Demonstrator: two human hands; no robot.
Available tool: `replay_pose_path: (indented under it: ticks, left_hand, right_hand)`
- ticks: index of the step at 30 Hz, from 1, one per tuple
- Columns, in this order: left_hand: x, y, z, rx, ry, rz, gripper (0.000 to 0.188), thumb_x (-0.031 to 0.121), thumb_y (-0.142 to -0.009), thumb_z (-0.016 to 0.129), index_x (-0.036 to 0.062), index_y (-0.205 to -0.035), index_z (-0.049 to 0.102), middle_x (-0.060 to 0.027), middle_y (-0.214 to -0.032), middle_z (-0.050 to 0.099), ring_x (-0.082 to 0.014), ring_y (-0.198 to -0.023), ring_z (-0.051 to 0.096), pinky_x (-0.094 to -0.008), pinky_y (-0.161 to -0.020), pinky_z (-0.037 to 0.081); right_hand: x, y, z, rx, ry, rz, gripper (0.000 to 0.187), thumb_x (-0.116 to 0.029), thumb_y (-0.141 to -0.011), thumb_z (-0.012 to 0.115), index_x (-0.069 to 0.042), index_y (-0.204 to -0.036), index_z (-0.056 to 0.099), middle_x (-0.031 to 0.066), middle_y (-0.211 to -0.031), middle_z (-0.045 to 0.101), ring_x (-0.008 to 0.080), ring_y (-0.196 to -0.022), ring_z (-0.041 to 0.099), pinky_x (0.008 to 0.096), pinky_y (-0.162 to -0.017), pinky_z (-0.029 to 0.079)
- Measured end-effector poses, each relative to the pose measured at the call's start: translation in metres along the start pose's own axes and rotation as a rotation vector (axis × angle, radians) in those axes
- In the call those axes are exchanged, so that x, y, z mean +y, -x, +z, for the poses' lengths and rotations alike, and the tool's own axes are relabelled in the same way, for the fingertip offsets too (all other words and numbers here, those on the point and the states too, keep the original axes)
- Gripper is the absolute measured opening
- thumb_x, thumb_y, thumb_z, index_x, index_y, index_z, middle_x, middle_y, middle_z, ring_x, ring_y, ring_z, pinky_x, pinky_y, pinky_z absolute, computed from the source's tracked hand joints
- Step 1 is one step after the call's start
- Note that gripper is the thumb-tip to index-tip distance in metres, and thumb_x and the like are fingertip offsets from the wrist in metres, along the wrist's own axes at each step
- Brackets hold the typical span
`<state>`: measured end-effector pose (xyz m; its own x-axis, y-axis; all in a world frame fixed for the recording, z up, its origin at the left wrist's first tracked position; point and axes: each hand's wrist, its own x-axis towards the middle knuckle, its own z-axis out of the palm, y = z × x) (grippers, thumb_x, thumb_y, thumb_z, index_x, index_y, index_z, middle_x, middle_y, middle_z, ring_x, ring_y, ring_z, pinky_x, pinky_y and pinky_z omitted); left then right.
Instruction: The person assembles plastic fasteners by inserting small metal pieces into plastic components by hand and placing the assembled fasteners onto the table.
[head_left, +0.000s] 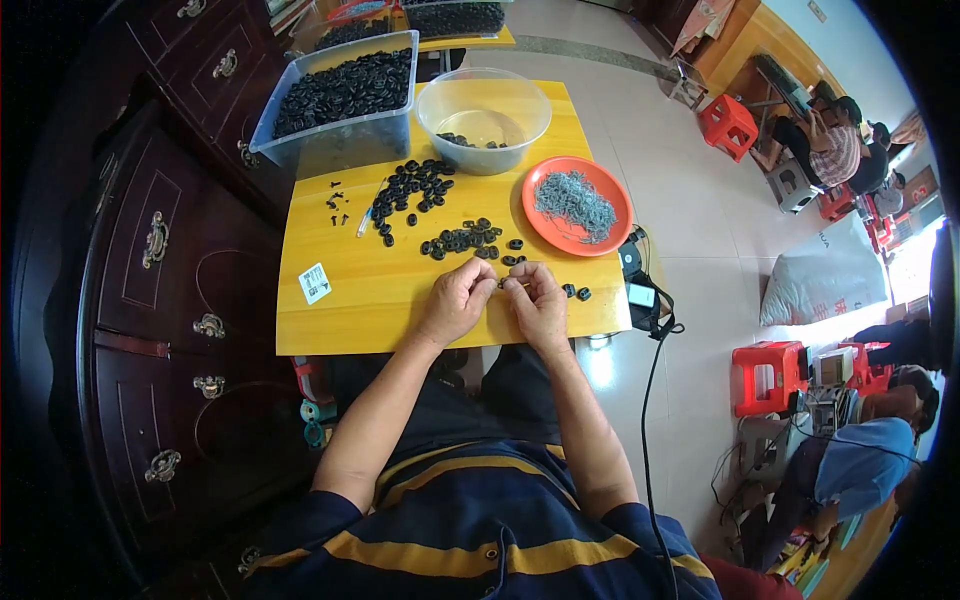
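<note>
Near the front of the yellow table, my left hand (460, 300) and my right hand (540, 303) meet, fingertips pinched. A small black plastic piece (502, 284) shows between them, at the right fingertips. What the left fingers pinch is too small to make out. Just beyond my hands lies a group of small black oval pieces with holes (465, 238). To the right of my right hand are a few more black pieces (577, 292). An orange-red plate (535, 236) at the right holds a heap of thin grey metal bits (575, 205).
Farther back are a blue-tinted bin (335, 150) full of black pieces and a clear bowl (510, 158). A white label (315, 284), tiny dark parts (337, 205) and a thin pen-like tool (366, 218) lie left. A black cable (650, 420) hangs right. Other people sit beyond red stools (768, 378).
</note>
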<state>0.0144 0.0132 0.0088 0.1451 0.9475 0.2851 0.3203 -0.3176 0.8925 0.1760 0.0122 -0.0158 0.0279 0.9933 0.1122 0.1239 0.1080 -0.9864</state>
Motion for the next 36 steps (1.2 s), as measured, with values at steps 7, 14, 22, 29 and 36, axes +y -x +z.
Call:
replay_pose_path:
  ticks: [7, 14, 22, 29, 36]
  left_hand:
    - [-0.002, 0.000, 0.000, -0.018, 0.024, -0.024, 0.006, 0.004, -0.087, 0.063, 0.0015, -0.090, 0.058, -0.0120, -0.075, 0.065, -0.0256, -0.068, 0.065, -0.0346, -0.064, 0.050]
    - [-0.002, 0.001, 0.000, -0.035, 0.020, -0.029, 0.007, 0.004, -0.087, 0.063, 0.0009, -0.091, 0.059, -0.0096, -0.074, 0.065, -0.0193, -0.066, 0.064, -0.0316, -0.063, 0.050]
    - [-0.002, -0.001, 0.005, 0.039, 0.161, -0.103, 0.022, 0.001, -0.088, 0.062, 0.0016, -0.109, 0.063, -0.0071, -0.077, 0.064, -0.0135, -0.065, 0.061, -0.0280, -0.063, 0.050]
    - [0.002, -0.025, 0.013, 0.009, -0.335, 0.178, 0.026, 0.009, -0.085, 0.065, 0.0068, -0.111, 0.066, -0.0103, -0.087, 0.064, -0.0282, -0.075, 0.065, -0.0376, -0.067, 0.054]
    - [-0.006, -0.027, 0.020, -0.020, -0.554, 0.201, 0.015, 0.017, -0.087, 0.065, 0.0106, -0.100, 0.066, -0.0084, -0.086, 0.061, -0.0308, -0.079, 0.065, -0.0413, -0.069, 0.054]
  right_hand:
    - [-0.001, 0.001, 0.003, 0.031, 0.047, -0.062, 0.013, -0.004, -0.087, 0.068, -0.004, -0.098, 0.059, 0.0026, -0.080, 0.066, 0.0081, -0.069, 0.063, 0.0256, -0.065, 0.052]
    - [0.003, 0.003, 0.002, 0.041, -0.016, -0.071, 0.014, -0.004, -0.087, 0.068, -0.003, -0.097, 0.058, 0.0025, -0.080, 0.066, 0.0085, -0.069, 0.064, 0.0253, -0.064, 0.051]
    - [-0.002, 0.013, -0.008, 0.121, -0.166, -0.061, 0.014, -0.002, -0.091, 0.065, -0.003, -0.103, 0.058, 0.0003, -0.090, 0.062, 0.0047, -0.071, 0.057, 0.0210, -0.063, 0.048]
    - [-0.003, 0.012, -0.010, 0.124, -0.330, 0.022, 0.013, -0.001, -0.093, 0.062, -0.002, -0.104, 0.057, -0.0001, -0.090, 0.060, 0.0046, -0.074, 0.056, 0.0199, -0.064, 0.047]
    - [-0.005, 0.011, -0.012, 0.103, -0.354, 0.033, 0.012, -0.002, -0.094, 0.061, -0.003, -0.105, 0.056, -0.0005, -0.090, 0.060, 0.0041, -0.071, 0.056, 0.0195, -0.058, 0.047]
